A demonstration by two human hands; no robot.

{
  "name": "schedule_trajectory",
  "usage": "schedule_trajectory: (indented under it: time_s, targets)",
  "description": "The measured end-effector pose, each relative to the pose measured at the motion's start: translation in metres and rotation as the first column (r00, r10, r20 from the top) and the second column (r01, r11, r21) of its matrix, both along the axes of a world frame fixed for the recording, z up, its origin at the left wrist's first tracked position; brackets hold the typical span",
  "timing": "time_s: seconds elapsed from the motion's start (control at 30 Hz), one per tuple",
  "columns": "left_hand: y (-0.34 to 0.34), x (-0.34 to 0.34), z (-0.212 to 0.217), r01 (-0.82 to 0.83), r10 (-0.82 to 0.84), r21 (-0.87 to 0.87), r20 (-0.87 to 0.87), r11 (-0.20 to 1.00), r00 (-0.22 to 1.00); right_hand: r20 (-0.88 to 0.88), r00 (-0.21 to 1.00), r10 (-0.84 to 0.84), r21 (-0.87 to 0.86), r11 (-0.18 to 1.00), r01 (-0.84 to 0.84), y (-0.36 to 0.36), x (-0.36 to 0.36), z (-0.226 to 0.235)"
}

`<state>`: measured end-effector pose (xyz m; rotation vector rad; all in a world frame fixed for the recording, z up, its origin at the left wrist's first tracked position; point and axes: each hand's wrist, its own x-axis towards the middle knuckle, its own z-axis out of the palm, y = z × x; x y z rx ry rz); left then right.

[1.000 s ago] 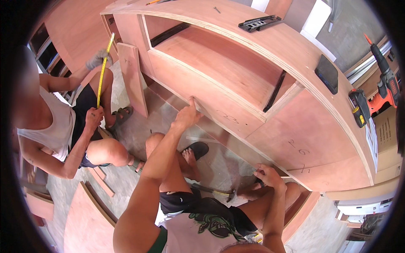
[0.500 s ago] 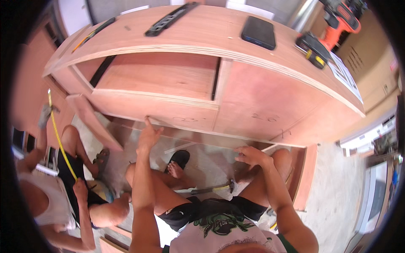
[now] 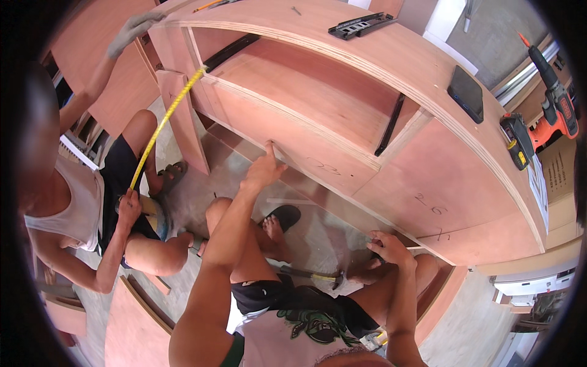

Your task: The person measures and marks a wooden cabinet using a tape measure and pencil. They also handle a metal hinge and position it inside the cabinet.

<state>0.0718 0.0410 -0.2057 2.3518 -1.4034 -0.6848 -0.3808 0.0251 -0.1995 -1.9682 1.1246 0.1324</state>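
A pink-toned plywood cabinet [image 3: 287,119] lies before me, with an open compartment at its left and black drawer slides on the compartment's sides. With the index finger stretched out, my left hand [image 3: 264,168] touches the lower edge of the front panel; it holds nothing. Over my right knee, my right hand [image 3: 391,248] is close to the cabinet's lower right edge, its fingers loosely bent and apart. At left, another person holds a yellow tape measure [image 3: 164,125], whose end reaches the compartment's left corner. That person's gloved hand [image 3: 133,32] rests at the cabinet's top left corner.
On the cabinet top are a loose drawer slide [image 3: 361,25], a black phone [image 3: 466,95] and an orange-black cordless drill [image 3: 544,116]. A hammer [image 3: 315,275] lies on the floor between my legs. A narrow board [image 3: 183,119] leans by the cabinet's left end.
The view has shifted left. The other person's tape has come across to the compartment's corner, and their gloved hand has moved up to the cabinet top. My left finger stays at the panel edge.
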Motion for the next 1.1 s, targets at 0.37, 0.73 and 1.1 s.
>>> schedule_trajectory:
  time_s: [0.37, 0.73, 1.1]
  targets:
    - [0.003, -0.001, 0.009, -0.004, 0.003, -0.013, -0.041, 1.000, 0.999, -0.028, 0.999, -0.036, 0.077, 0.996, 0.038, -0.005, 0.008, -0.005]
    - [0.001, 0.002, 0.002, 0.011, -0.011, 0.001, -0.027, 1.000, 1.000, -0.015, 1.000, 0.024, 0.032, 0.999, -0.023, -0.006, 0.002, -0.012]
    - [0.001, 0.014, -0.010, 0.044, -0.043, -0.047, 0.018, 0.998, 0.999, 0.004, 0.999, 0.035, -0.005, 0.999, -0.035, -0.008, -0.005, -0.019]
